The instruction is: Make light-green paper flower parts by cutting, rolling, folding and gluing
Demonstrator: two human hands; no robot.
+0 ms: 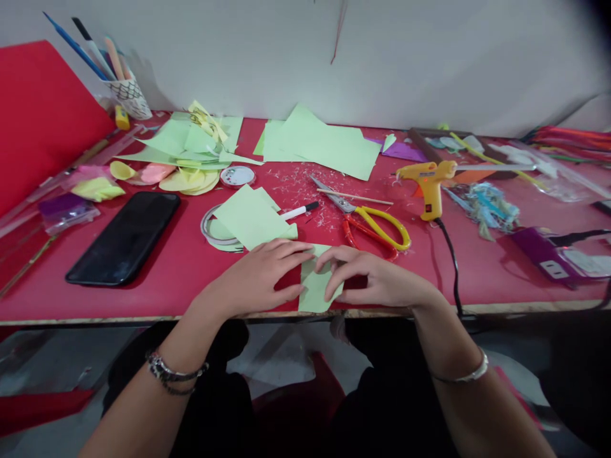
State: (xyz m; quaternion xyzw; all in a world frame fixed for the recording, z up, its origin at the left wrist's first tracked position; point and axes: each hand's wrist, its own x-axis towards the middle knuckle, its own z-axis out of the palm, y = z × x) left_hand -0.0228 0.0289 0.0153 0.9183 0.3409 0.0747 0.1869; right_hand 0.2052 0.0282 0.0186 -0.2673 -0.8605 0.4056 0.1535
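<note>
A small piece of light green paper (315, 286) lies at the table's front edge, between my two hands. My left hand (267, 273) is open, its fingers stretched out and the tips touching the paper's left side. My right hand (363, 277) has its fingers curled over the right side of the sheet, and the lower right corner looks slightly raised there. Just beyond are more light green pieces (252, 217), lying partly over a roll of tape (206, 224). A white marker with a black cap (300, 210) sits beside them.
Scissors with red and yellow handles (377, 230) lie beyond my right hand, near a wooden stick (356, 196). A yellow glue gun (428, 184) with a cord stands farther right. A black phone (125, 238) is at left; larger green sheets (329, 143) lie at the back.
</note>
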